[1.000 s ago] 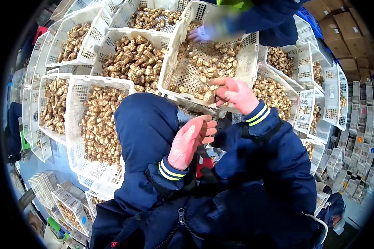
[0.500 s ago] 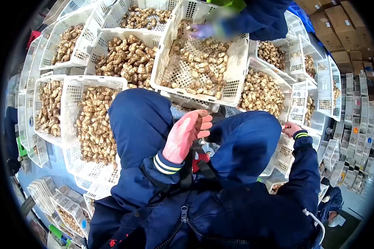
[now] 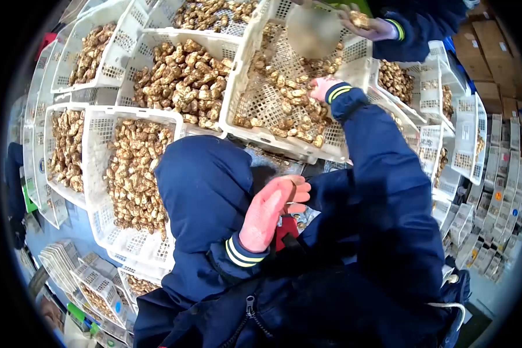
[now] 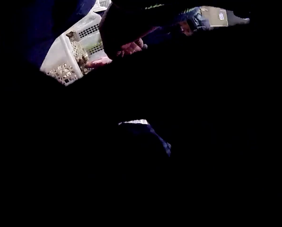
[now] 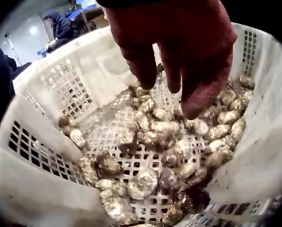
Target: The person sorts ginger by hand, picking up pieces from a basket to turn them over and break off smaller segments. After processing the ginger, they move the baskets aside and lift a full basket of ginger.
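Observation:
My right hand (image 3: 323, 88), in a pink glove, reaches into a large white slotted crate (image 3: 229, 107). In the right wrist view its fingers (image 5: 198, 99) point down, spread apart, just above knobbly brown-and-cream tuber-like pieces (image 5: 164, 127), with nothing visible between them. These pieces lie scattered over the crate's slotted floor. In front of my lap hangs my left hand (image 3: 265, 213), also pink-gloved, loosely cupped, with no piece visible in it. The left wrist view is mostly dark.
Across the crate, another person's hand (image 3: 380, 29) holds one piece (image 3: 359, 19). Fuller crates of similar pieces stand at left (image 3: 177, 124) and beyond the right rim. Cardboard boxes (image 3: 493, 46) are stacked at the far right, near rows of small crates (image 3: 499, 197).
My right hand carried a piece from the big crate, went down to the right side, and is back in the crate. The left hand stays near my lap. The other person's hand has moved right.

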The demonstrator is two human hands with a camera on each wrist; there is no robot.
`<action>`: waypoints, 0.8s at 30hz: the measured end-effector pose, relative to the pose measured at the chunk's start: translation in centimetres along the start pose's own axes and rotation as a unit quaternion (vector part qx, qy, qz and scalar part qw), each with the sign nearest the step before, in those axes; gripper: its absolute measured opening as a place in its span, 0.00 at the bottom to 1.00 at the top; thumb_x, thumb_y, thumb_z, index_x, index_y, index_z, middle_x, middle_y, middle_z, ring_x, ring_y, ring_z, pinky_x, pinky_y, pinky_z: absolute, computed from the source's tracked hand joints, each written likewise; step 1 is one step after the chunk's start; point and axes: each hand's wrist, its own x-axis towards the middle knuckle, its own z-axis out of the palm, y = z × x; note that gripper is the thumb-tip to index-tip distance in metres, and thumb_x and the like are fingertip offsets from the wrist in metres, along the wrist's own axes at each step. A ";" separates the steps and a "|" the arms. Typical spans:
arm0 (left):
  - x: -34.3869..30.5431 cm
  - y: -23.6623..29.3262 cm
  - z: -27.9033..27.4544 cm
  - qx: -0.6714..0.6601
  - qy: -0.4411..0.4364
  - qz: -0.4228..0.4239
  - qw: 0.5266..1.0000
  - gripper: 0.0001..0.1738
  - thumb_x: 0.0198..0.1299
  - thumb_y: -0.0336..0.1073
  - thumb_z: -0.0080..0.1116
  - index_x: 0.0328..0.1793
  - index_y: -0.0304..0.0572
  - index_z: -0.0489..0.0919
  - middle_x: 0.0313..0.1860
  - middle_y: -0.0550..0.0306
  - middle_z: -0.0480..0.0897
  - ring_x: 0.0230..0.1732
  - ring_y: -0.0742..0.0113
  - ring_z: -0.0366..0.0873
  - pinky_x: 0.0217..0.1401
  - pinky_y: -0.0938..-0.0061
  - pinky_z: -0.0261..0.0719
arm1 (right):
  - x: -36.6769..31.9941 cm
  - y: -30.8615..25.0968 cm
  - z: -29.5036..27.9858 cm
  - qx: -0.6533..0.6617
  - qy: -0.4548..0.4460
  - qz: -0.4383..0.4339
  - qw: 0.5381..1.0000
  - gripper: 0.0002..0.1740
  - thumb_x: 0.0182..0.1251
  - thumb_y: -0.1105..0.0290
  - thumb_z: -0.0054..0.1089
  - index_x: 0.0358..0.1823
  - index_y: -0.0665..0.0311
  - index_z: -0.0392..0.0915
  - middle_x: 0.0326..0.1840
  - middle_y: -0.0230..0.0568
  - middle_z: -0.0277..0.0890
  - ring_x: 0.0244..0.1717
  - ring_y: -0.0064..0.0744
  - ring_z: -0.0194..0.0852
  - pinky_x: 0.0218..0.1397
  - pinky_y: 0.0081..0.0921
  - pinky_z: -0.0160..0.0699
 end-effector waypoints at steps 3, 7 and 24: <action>0.1 0.7 0.3 0.007 0.008 0.000 1.000 0.24 0.67 0.46 0.45 0.58 0.32 0.68 0.51 0.49 0.76 0.51 0.63 0.75 0.53 0.69 0.73 | 3.0 -1.4 4.4 -0.119 -0.058 0.051 0.990 0.29 0.54 0.53 0.56 0.53 0.65 0.72 0.54 0.52 0.74 0.56 0.44 0.72 0.59 0.34 0.70; 0.5 0.9 0.6 0.006 0.009 -0.006 1.000 0.22 0.67 0.45 0.44 0.58 0.33 0.69 0.52 0.49 0.76 0.51 0.63 0.75 0.53 0.69 0.73 | 3.7 -0.7 7.0 -0.093 -0.044 0.068 0.992 0.27 0.53 0.59 0.54 0.51 0.71 0.72 0.56 0.52 0.72 0.57 0.44 0.71 0.59 0.33 0.70; 0.7 1.0 0.9 0.009 0.086 0.021 0.996 0.19 0.67 0.46 0.46 0.52 0.37 0.71 0.41 0.55 0.79 0.32 0.74 0.77 0.30 0.84 0.73 | -4.5 -3.5 -2.6 0.074 0.097 -0.133 0.984 0.19 0.58 0.56 0.54 0.46 0.59 0.75 0.40 0.47 0.79 0.44 0.42 0.77 0.49 0.34 0.73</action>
